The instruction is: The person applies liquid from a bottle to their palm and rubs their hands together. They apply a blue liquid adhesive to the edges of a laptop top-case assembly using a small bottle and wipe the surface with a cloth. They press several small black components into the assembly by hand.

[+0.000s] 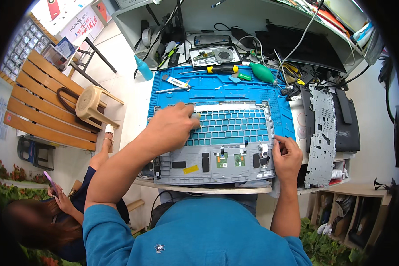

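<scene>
A grey laptop top cover (190, 177) with open key slots lies on a blue repair mat (281, 116), its palm-rest side toward me. Over the left part of the key slots, my left hand (172, 126) is closed, fingers curled round a small pale thing with a yellowish end, blurred and mostly hidden. My right hand (289, 158) grips the cover's right edge between thumb and forefinger. Small green circuit boards (222, 160), black pads (205, 162) and a yellow sticker (190, 170) show on the cover's palm-rest part.
Beyond the cover lie a yellow-black screwdriver (222, 69), a green air blower (262, 72), tweezers (173, 89) and a blue bottle (143, 68). A perforated metal plate (321, 137) is at right, beside cables (297, 80). A seated person (66, 204) holds a phone at left, near a stool (91, 104).
</scene>
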A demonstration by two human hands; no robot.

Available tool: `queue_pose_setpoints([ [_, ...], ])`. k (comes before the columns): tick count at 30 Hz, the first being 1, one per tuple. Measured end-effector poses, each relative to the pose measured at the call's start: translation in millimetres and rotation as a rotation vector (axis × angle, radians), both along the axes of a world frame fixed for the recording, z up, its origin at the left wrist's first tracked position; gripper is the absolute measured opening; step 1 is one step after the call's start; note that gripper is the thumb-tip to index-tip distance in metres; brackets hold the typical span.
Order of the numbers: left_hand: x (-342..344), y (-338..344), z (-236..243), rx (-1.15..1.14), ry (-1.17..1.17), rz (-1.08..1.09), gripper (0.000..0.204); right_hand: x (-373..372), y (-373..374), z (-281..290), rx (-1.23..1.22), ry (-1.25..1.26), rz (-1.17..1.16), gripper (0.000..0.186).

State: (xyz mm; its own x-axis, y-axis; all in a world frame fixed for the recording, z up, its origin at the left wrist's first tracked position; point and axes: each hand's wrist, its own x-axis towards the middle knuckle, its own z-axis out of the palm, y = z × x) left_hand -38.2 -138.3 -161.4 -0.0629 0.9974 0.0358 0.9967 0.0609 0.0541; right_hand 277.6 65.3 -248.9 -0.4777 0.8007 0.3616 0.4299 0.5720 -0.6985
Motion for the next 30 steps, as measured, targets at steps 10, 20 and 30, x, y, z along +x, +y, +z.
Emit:
queue_pose_setpoints([
  [10, 3, 3, 8, -0.138, 0.035, 0.036, 0.025, 1, -3, 4, -0.001, 0.003, 0.000, 0.014],
  [20, 1, 7, 27, -0.133, 0.039, 0.120, 0.031, 2, -3, 3, 0.026, -0.017, -0.005, 0.015],
  [30, -2, -2, 30, -0.069, 0.017, 0.153, 0.030, 2, -3, 0, 0.041, 0.015, -0.007, 0.017],
])
